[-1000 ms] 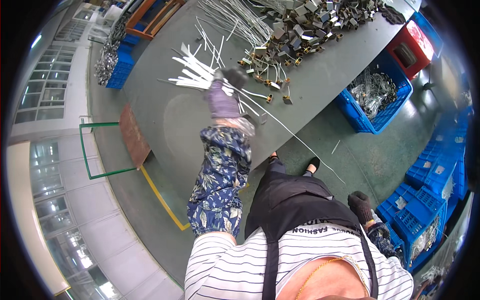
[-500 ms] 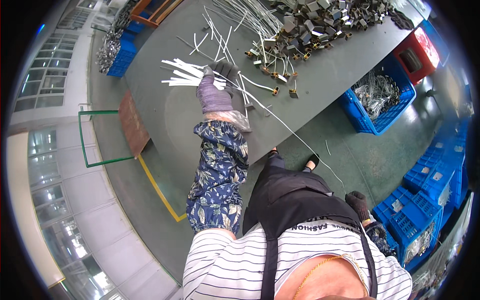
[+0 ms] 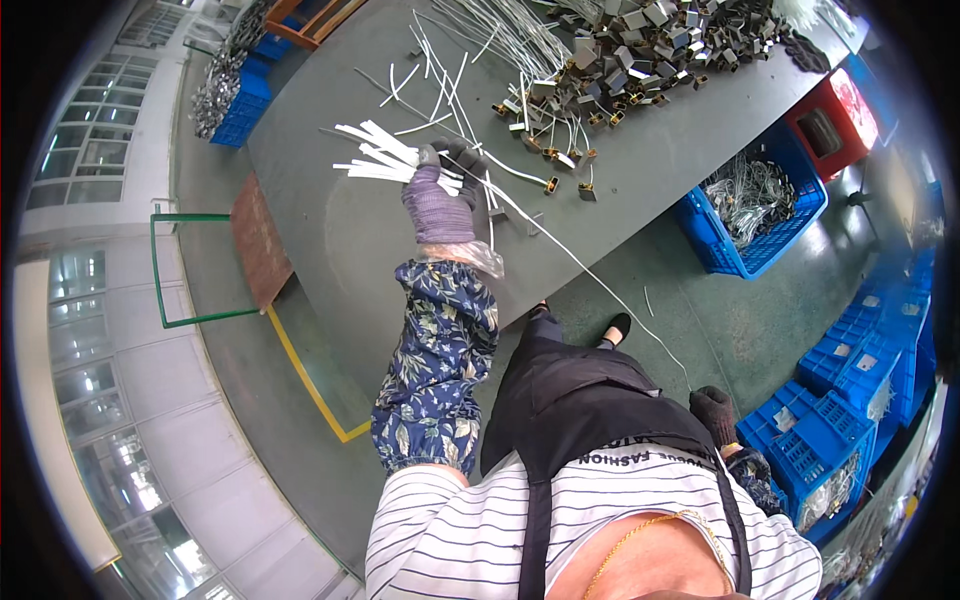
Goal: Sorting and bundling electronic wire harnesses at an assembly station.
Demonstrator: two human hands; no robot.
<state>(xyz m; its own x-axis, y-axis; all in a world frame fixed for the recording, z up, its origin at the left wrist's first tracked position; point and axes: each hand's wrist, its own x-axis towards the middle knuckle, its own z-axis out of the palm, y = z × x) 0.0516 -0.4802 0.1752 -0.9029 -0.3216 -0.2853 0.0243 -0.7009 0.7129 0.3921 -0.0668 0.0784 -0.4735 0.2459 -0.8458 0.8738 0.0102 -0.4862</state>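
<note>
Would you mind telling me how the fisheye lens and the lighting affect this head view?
Head view: the grey table edge bows and a black rim rings the picture; bright windows wash out on the left; the left hand gripping white strips is sharp; the right hand sits low, near the rim, smaller and dimmer.

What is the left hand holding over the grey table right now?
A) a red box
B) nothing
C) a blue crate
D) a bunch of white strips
D: the gloved left hand is closed around a bunch of white strips fanning out above the grey table.
</note>
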